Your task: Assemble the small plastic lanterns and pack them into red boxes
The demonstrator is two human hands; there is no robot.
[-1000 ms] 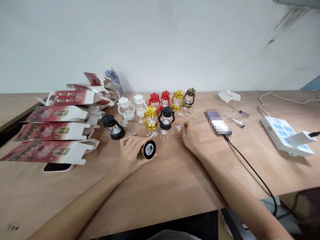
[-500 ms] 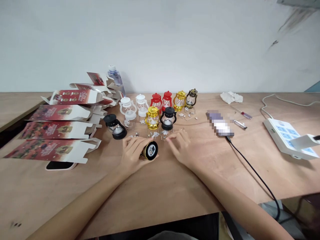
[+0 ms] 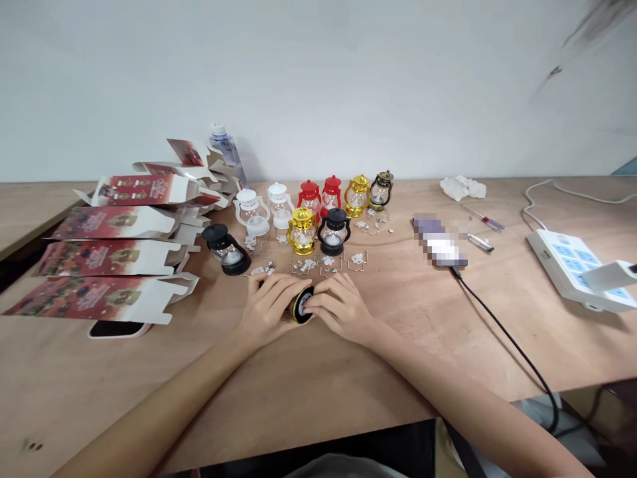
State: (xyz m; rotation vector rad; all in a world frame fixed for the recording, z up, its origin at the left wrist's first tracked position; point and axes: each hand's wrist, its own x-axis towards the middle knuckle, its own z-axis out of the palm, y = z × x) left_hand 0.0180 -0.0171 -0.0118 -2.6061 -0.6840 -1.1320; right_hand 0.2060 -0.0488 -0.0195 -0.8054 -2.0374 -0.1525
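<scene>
My left hand (image 3: 271, 307) is closed around a small lantern (image 3: 299, 311), which lies tilted so that its dark underside faces right. A gold rim shows around that base; the lantern's body is hidden in my palm. With bent, pressed-together fingers, my right hand (image 3: 343, 309) touches the round opening in the base. Whatever those fingertips may hold is covered. Beyond my hands stand a black lantern (image 3: 334, 234) and a gold lantern (image 3: 302, 232). Small white parts and bent wire handles (image 3: 357, 259) lie just in front of them.
More lanterns in white (image 3: 253, 214), red (image 3: 332, 194) and bronze (image 3: 381, 191) stand behind. Printed boxes (image 3: 99, 259) overlap at left, near a water bottle (image 3: 226, 149). Rightward lie a phone (image 3: 438, 240) on a black cable, a screwdriver (image 3: 485, 219) and a power strip (image 3: 577, 269).
My right hand has moved left from the wire parts to the lantern's base, its fingers closing there. A white part with wire now shows where that hand was. My left hand keeps its hold.
</scene>
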